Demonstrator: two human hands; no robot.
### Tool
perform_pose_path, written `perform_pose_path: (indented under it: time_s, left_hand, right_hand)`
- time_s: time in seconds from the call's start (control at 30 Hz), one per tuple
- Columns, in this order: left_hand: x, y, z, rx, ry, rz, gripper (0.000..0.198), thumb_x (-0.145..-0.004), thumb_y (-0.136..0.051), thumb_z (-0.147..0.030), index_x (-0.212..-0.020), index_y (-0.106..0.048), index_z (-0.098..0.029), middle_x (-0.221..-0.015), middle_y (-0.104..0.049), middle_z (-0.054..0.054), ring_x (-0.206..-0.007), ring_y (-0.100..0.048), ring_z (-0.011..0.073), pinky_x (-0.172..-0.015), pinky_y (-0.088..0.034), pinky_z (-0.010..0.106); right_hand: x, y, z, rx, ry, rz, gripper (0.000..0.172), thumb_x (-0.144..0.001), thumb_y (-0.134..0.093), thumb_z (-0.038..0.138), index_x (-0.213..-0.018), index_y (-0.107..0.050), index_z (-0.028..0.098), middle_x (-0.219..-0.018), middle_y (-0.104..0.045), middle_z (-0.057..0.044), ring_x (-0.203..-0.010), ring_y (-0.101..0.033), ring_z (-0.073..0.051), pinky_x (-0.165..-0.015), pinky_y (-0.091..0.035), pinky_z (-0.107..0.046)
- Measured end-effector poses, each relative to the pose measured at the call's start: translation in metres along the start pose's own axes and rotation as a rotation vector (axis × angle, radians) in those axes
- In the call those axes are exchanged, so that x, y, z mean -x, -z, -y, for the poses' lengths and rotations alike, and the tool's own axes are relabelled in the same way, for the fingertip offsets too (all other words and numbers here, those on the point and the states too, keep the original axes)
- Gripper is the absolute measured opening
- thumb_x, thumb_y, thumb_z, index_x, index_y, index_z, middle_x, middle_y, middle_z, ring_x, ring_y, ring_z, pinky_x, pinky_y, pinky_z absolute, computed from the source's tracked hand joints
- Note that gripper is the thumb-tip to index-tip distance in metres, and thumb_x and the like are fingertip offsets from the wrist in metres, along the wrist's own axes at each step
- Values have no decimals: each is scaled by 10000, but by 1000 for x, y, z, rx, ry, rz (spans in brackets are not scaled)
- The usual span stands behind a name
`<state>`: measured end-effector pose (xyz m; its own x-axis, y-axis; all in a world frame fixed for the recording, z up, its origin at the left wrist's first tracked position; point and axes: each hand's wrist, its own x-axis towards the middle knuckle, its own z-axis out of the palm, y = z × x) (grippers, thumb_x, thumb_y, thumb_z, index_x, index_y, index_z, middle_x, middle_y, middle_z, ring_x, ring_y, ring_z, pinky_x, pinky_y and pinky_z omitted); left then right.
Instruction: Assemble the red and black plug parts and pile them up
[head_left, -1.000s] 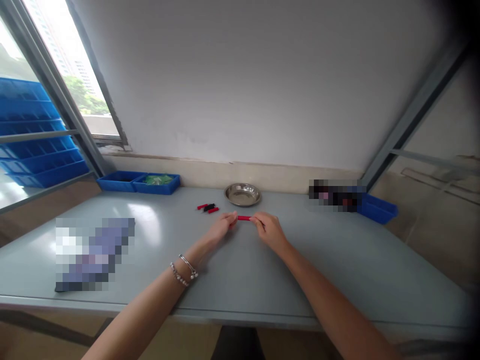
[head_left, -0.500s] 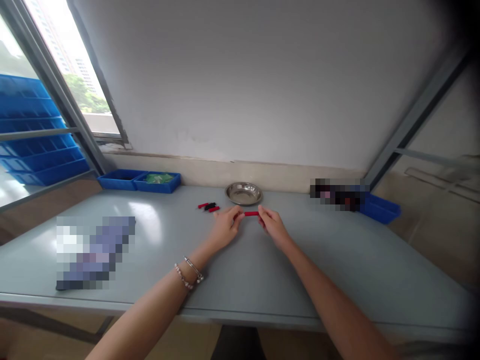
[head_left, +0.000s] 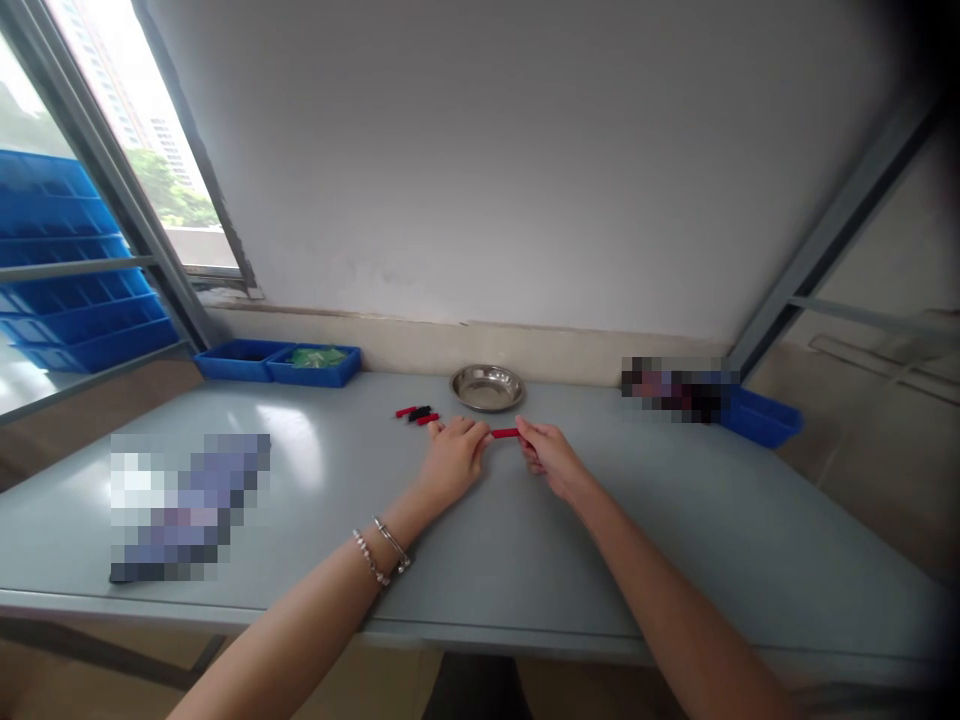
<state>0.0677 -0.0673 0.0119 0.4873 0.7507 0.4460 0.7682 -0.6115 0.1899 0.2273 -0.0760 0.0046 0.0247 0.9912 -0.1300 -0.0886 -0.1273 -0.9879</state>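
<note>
**Red rod held between two hands, near side of the dish**

Rod (head_left: 505,433) is held just on the near side of the dish (head_left: 487,388), slightly right of its middle. Whether it clears the surface (head_left: 712,530) or rests on it: cannot tell.

Right hand (head_left: 553,457): thumb and fingers pinched on the rod's right end, near side of the dish and to its right. Left hand (head_left: 454,456): back turned up, fingertips closed at the rod's left end, near side of the dish and to its left; the contact is partly hidden by the fingers.

Loose rods (head_left: 428,420), red and black, lie bunched to the left of the dish. An outstretched digit of the left hand sits just beside the nearest one; touching or not, unclear.

Risks, as judged: both grips cover only the ends, so uneven pull or twist could make the slim rod slip or spring loose. If dropped, it might roll, being apparently round. A leftward sweep of the left hand could scatter the loose rods; a push away from the body could knock the dish.
</note>
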Motion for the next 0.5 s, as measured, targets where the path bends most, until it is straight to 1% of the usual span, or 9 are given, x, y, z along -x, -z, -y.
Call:
perform_pose_path:
  time_s: [0.13,0.27,0.33,0.4,0.5]
  left_hand:
    - [1,-1,-5,55,17,21,292,-888,-280,-259,-763,-528,-170,-728,-554,37,-711,-467,161,-679,-227,315]
    - [1,1,-9,161,44,-6,304,-879,-279,-280,-706,-501,-166,-662,-513,17,-653,-444,146,-674,-237,300]
    - [0,4,-8,271,88,-11,327,-874,-273,-308,-645,-457,-165,-595,-454,-7,-590,-405,130,-639,-245,277]
    - [-3,7,-6,429,151,4,358,-867,-265,-361,-589,-387,-171,-544,-378,-27,-543,-356,117,-583,-243,255]
    - [-7,8,0,648,218,25,381,-845,-266,-440,-568,-313,-183,-537,-308,-39,-528,-304,107,-529,-228,242]
  right_hand:
    - [1,-5,1,7,82,-71,466,-618,-552,593,-553,-310,201,-445,-232,94,-373,-159,-37,-365,-94,-204]
    - [3,-5,1,55,158,-55,462,-654,-507,602,-561,-286,207,-466,-220,86,-382,-161,-47,-367,-112,-212]
    - [3,-5,1,91,222,-35,444,-692,-479,587,-568,-287,206,-482,-225,78,-400,-177,-56,-377,-132,-212]
    - [4,-5,3,154,308,-27,420,-736,-442,558,-570,-293,202,-502,-243,66,-427,-207,-66,-397,-163,-214]
    - [5,-5,5,312,455,-56,396,-787,-389,503,-558,-290,196,-527,-262,49,-476,-251,-82,-446,-208,-222]
